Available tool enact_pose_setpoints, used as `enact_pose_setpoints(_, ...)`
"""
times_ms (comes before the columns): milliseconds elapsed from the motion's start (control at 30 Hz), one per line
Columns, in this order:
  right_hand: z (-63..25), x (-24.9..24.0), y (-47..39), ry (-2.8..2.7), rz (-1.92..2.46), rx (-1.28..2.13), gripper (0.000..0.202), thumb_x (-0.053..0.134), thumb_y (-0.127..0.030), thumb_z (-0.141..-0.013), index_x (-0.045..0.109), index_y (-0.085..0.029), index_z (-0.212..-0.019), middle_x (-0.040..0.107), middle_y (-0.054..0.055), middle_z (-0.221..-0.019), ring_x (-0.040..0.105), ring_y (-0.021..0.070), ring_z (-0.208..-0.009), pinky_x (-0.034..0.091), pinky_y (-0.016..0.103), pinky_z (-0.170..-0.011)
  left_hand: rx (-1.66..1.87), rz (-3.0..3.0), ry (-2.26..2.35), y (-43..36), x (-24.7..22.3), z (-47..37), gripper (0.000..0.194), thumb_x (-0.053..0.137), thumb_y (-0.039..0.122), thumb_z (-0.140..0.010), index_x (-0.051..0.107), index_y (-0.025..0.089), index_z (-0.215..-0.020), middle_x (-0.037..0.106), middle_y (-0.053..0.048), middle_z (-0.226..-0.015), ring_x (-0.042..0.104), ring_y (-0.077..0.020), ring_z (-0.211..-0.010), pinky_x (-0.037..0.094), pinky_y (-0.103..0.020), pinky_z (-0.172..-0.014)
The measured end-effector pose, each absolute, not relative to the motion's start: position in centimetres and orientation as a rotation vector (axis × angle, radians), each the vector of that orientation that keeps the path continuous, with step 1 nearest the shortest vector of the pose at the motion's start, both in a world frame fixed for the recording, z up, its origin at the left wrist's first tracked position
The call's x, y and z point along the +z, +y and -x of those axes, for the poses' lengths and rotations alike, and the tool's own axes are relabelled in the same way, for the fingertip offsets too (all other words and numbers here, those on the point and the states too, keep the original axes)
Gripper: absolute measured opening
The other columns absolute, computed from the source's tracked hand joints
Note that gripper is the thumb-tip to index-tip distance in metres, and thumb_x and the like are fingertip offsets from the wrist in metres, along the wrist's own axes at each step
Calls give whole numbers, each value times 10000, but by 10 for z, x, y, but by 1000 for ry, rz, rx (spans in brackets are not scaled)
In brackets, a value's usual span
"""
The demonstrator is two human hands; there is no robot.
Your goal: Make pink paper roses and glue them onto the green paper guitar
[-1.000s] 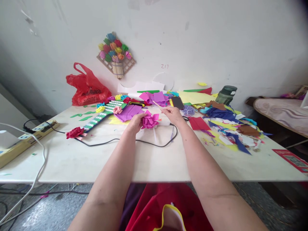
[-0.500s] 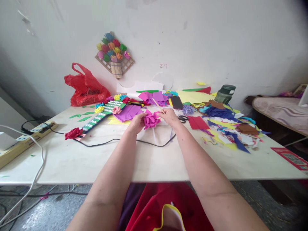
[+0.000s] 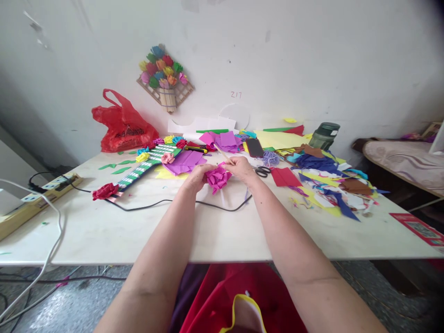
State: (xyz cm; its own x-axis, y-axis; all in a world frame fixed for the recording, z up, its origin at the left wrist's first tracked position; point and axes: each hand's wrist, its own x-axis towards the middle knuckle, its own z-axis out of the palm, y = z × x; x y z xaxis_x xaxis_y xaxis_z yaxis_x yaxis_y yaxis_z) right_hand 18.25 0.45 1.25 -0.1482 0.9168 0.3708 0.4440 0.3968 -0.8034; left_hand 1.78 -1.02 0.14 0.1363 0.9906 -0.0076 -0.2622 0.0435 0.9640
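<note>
Holding a magenta paper flower over the table
Just past the black cable, pinching the flower by its left side with the left hand and gripping a thin pale stick in the right hand, right by the petals. Farther back, can spot black scissors and red paper to the right, purple sheets to the left, then a phone.
</note>
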Motion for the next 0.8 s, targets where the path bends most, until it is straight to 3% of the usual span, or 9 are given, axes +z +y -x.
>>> enact_pose_setpoints(167, -179, 12, 1, -1753, 1175, 719, 289, 634, -421, -603, 575, -139, -590, 426, -44, -530, 361, 89, -537, 291, 235, -526, 1208, -1135, 964, -10, 0, -17, 148, 687, 221, -513, 573, 132, -542, 517, 5, -490, 454, -86, -408, 285, -229, -402)
enact_pose_setpoints(267, -178, 17, -5, -1708, 1104, 827, 337, 669, -451, -600, 615, -134, -698, 464, -40, -581, 383, 89, -556, 317, 232, -542, 1235, -1135, 984, -8, -1, -17, 152, 677, 220, -524, 549, 140, -531, 504, 8, -483, 452, -86, -405, 279, -228, -403)
enact_pose_setpoints(467, -188, 27, -8, -1589, 1024, 876, 540, 463, -631, -775, 649, -143, -913, 413, -41, -561, 334, 90, -507, 284, 234, -500, 1308, -1048, 1078, -7, -1, -18, 156, 656, 227, -519, 521, 150, -532, 498, 14, -478, 450, -90, -397, 273, -226, -391)
enact_pose_setpoints(633, -197, 24, 2, -1679, 1059, 662, 449, 504, -553, -774, 659, -132, -804, 352, -55, -505, 322, 92, -500, 252, 240, -504, 1323, -1046, 1084, -6, -1, -17, 157, 659, 232, -517, 526, 151, -545, 503, 14, -486, 456, -93, -409, 282, -225, -395)
enact_pose_setpoints(800, -200, 21, 5, -1795, 1117, 621, 332, 550, -457, -738, 612, -141, -656, 472, -26, -543, 368, 95, -523, 280, 243, -523, 1331, -1107, 1087, -9, 1, -16, 148, 663, 241, -540, 546, 152, -552, 518, 7, -490, 465, -96, -420, 294, -230, -411)
